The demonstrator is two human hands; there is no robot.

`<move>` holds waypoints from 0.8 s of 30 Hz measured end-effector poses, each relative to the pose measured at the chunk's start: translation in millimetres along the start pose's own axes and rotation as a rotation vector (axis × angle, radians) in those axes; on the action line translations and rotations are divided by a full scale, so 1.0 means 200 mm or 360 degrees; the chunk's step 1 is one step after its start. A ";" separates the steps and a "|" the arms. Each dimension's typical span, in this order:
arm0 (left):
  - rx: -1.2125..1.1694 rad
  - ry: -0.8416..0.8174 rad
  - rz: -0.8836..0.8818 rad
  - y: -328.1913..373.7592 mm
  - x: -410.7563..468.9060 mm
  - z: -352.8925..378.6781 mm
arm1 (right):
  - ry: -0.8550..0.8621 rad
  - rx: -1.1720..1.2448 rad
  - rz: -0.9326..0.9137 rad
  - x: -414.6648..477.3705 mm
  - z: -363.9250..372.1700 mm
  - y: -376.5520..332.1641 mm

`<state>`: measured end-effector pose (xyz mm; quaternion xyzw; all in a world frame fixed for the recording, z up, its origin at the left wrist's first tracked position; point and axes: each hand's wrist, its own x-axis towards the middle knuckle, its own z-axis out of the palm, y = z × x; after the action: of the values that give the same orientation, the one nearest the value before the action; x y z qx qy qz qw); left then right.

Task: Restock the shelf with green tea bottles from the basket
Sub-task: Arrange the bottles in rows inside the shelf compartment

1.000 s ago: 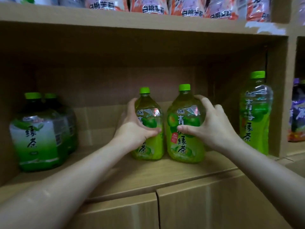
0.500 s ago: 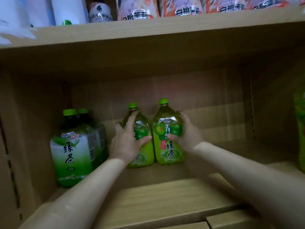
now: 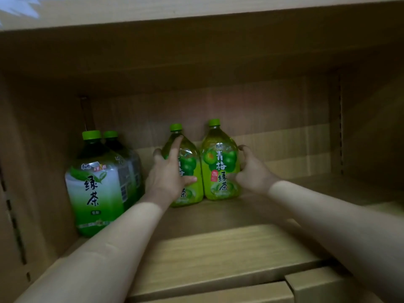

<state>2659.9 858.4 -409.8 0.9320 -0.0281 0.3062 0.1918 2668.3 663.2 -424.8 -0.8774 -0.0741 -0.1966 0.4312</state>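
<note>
Shelf board (image 3: 218,259): near half and right side bare. Left blocked by large bottles (image 3: 96,184); two plum-tea bottles (image 3: 218,167) stand mid-far.

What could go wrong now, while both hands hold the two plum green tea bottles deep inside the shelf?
1. The left hand and its bottle are close to the dark green tea bottles; a push leftward might knock them.
2. The two held bottles touch; if the right hand lets go of its bottle unevenly, one could tip the other.
3. The shelf is dim, so label facing may be misjudged.
</note>
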 end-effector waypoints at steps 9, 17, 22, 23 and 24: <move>-0.0067 0.0014 0.0482 0.40 -0.18 -0.08 | 0.0543 -0.0219 -0.0454 -0.43 -0.53 -0.12; -0.0409 -0.0128 0.1337 0.86 -0.49 0.05 | 0.1583 -0.0888 -0.0230 -0.60 -1.02 0.22; -0.0477 -0.0341 0.1289 1.00 -0.57 0.16 | 0.1200 -0.0659 0.0069 -0.63 -1.03 0.37; -0.0425 -0.0404 0.1276 1.03 -0.58 0.18 | 0.1143 -0.0668 0.0068 -0.63 -1.03 0.40; -0.0376 -0.0461 0.1251 1.07 -0.59 0.20 | 0.1097 -0.0632 0.0037 -0.63 -1.04 0.41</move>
<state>2550.2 638.2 -436.7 0.8555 -0.4423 0.2168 0.1600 2518.7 453.8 -421.3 -0.8271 0.1244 -0.4853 0.2549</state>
